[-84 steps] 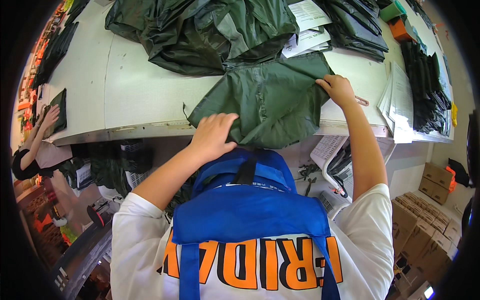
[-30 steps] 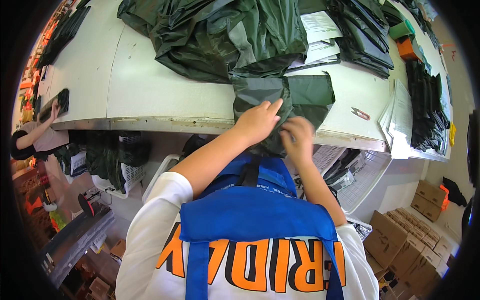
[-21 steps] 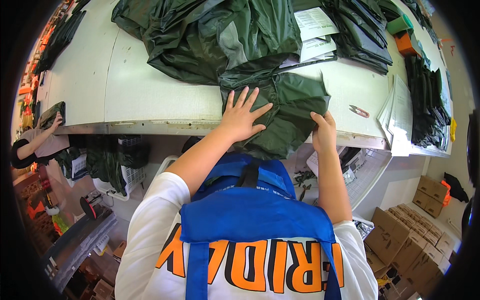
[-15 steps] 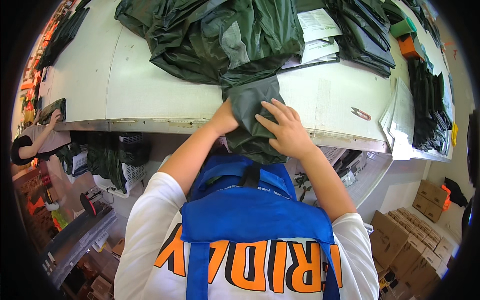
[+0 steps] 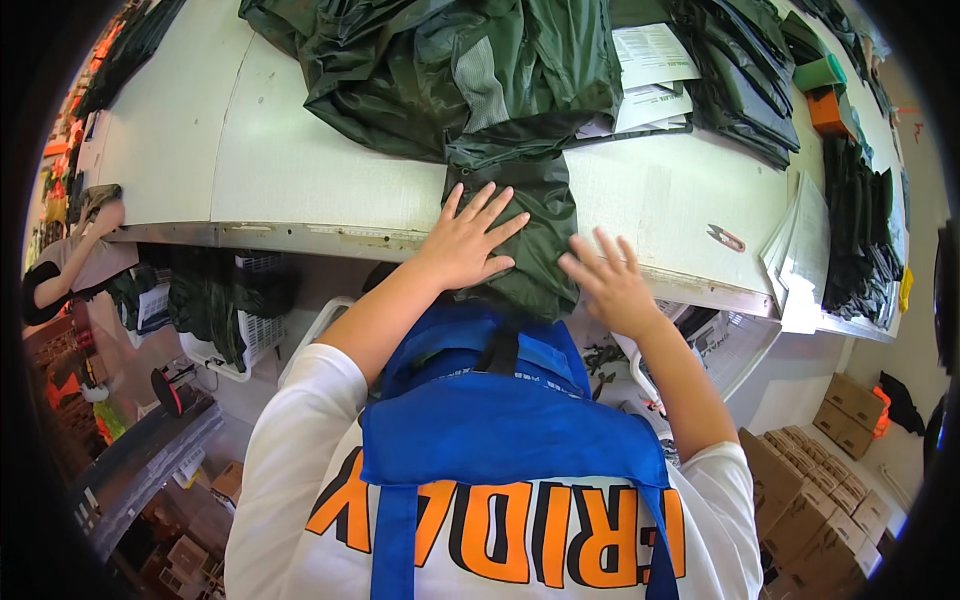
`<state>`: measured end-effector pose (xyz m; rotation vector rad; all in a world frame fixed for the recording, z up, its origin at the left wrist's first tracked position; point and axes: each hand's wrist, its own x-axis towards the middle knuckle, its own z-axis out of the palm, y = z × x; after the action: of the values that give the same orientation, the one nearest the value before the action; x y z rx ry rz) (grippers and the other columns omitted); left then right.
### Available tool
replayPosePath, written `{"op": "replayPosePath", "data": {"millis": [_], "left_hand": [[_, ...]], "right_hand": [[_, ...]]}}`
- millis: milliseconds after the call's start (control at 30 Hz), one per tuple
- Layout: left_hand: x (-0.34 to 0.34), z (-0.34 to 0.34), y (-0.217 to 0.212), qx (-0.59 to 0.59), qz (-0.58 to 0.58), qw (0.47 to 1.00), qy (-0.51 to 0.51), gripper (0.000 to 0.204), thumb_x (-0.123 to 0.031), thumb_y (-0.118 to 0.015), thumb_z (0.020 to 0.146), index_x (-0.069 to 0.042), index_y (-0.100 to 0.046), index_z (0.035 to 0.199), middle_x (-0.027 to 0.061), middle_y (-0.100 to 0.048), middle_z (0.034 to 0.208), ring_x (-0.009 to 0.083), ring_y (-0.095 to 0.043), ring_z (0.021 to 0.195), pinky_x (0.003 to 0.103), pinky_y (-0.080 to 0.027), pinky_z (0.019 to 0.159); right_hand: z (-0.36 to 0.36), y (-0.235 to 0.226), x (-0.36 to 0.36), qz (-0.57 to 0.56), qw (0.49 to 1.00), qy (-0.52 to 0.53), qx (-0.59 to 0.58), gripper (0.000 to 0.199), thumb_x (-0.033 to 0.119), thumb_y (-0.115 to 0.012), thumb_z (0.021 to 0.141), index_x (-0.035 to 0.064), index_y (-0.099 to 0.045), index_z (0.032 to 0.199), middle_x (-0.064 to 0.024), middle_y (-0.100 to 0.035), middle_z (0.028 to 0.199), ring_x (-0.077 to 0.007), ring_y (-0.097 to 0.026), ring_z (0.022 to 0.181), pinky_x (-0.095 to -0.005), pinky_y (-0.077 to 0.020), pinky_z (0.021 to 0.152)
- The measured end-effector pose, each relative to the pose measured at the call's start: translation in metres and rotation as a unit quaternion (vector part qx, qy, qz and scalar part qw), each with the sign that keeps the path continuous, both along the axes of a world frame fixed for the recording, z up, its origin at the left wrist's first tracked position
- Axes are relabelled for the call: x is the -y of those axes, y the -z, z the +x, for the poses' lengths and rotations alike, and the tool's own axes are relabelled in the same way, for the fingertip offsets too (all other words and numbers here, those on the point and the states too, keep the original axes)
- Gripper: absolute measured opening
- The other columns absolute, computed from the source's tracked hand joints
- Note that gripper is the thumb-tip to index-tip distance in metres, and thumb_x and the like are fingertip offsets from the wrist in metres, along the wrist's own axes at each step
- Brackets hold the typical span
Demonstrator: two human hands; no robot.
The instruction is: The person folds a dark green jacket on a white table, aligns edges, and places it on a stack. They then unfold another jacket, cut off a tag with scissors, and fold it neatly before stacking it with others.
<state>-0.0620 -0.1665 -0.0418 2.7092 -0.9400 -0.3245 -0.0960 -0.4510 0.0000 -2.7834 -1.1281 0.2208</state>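
A dark green garment (image 5: 530,225), folded into a narrow strip, lies at the near edge of the white table (image 5: 300,170). My left hand (image 5: 468,240) rests flat on it, fingers spread. My right hand (image 5: 612,285) hovers open at the strip's right edge, just past the table's front edge, and holds nothing. Behind the strip sits a big heap of the same green fabric (image 5: 450,70).
Paper sheets (image 5: 655,75) lie right of the heap. Small snips (image 5: 727,237) lie on the table to the right, near stacked papers (image 5: 800,250) and rows of dark folded garments (image 5: 860,220). Cardboard boxes (image 5: 830,470) stand on the floor. Another person (image 5: 75,260) works at far left.
The garment went from a wide spread shape to a narrow folded strip. My hands folded its sides inward, and now my left hand presses it flat while the right hand has drawn off to the side.
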Motion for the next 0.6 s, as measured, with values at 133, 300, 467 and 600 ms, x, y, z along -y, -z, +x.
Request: {"op": "replayPosePath", "data": {"millis": [133, 300, 467, 600], "left_hand": [[-0.004, -0.001, 0.002, 0.009, -0.01, 1.0, 0.005, 0.062, -0.049, -0.048, 0.092, -0.031, -0.029, 0.148, 0.007, -0.017, 0.157, 0.029, -0.015, 0.144, 0.056, -0.008, 0.114], [-0.028, 0.009, 0.012, -0.207, -0.166, 0.964, -0.03, 0.047, -0.039, -0.034, 0.1, -0.02, -0.04, 0.142, 0.0078, -0.033, 0.151, 0.0289, -0.02, 0.143, 0.049, -0.009, 0.115], [-0.016, -0.016, -0.054, 0.037, -0.329, 0.932, -0.148, 0.029, -0.017, -0.057, 0.088, -0.004, -0.059, 0.113, 0.0122, -0.06, 0.106, 0.0273, -0.057, 0.093, 0.037, -0.044, 0.084], [0.031, -0.046, -0.051, 0.031, -0.155, 0.987, -0.032, 0.039, -0.02, -0.074, 0.069, -0.006, -0.061, 0.103, 0.0065, -0.055, 0.101, 0.0241, -0.053, 0.09, 0.036, -0.044, 0.077]], "right_hand": [[0.012, 0.025, -0.024, 0.116, 0.989, -0.089, -0.025, 0.061, 0.017, -0.076, 0.061, 0.022, -0.059, 0.12, -0.0035, -0.054, 0.132, -0.0233, -0.045, 0.129, -0.042, -0.0316, 0.109], [0.039, 0.037, -0.06, 0.232, 0.886, 0.345, -0.203, 0.032, 0.034, -0.067, 0.084, 0.0032, -0.062, 0.083, -0.0162, -0.065, 0.069, -0.0384, -0.063, 0.066, -0.0447, -0.0521, 0.064], [0.049, 0.033, -0.084, 0.047, 0.915, 0.369, -0.155, 0.039, 0.043, -0.064, 0.083, 0.0041, -0.064, 0.082, -0.0197, -0.066, 0.075, -0.0386, -0.065, 0.074, -0.0456, -0.0528, 0.066], [0.057, 0.033, -0.085, 0.034, 0.921, 0.356, -0.154, 0.041, 0.044, -0.065, 0.081, 0.0028, -0.063, 0.083, -0.0205, -0.067, 0.076, -0.0398, -0.065, 0.074, -0.0473, -0.0529, 0.066]]}}
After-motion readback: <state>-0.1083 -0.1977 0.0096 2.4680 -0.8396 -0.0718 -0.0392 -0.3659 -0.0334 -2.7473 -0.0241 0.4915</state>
